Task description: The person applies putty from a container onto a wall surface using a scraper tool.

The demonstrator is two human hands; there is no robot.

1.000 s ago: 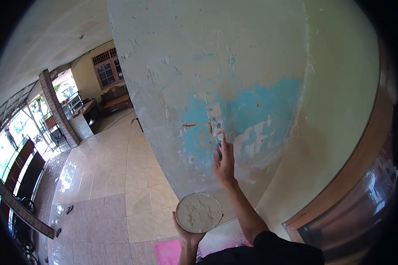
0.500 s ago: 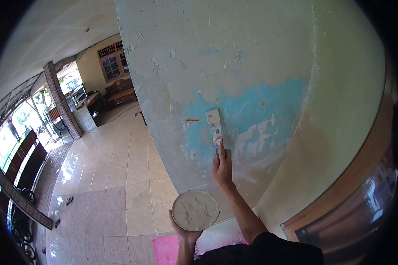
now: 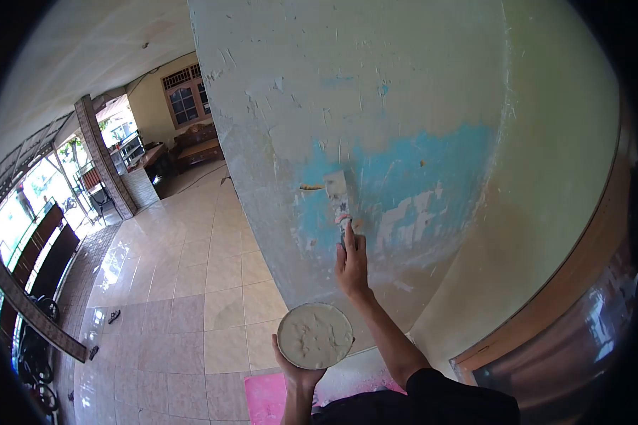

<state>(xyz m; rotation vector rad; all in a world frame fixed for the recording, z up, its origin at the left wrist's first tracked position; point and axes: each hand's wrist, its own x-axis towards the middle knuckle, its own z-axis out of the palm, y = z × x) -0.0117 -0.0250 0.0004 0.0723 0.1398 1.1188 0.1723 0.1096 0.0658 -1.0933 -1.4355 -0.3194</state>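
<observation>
My right hand (image 3: 352,263) is closed round the handle of a putty knife (image 3: 339,195), index finger stretched along it. The putty-smeared blade lies at the wall (image 3: 283,234), over the left part of a blue patch (image 3: 397,173) where the grey-beige coat is absent. Just left of the blade is a short brownish gouge (image 3: 311,188). Lower down, my left hand (image 3: 298,372) holds a round container of grey putty (image 3: 315,336) from beneath, its fingers partly hidden by it. Lumps and ridges mark the putty's surface.
A pink sheet (image 3: 266,398) lies on the tiled floor (image 3: 177,333) below my left hand. To the right are a greenish side wall (image 3: 553,163) and a wood-framed panel (image 3: 581,333). A wooden bench (image 3: 197,144), a pillar (image 3: 105,156) and sandals (image 3: 113,316) are off to the left.
My right hand and the putty knife have shifted slightly left along the wall, bringing the blade closer to the gouge. The putty container stays in my left hand, almost unmoved.
</observation>
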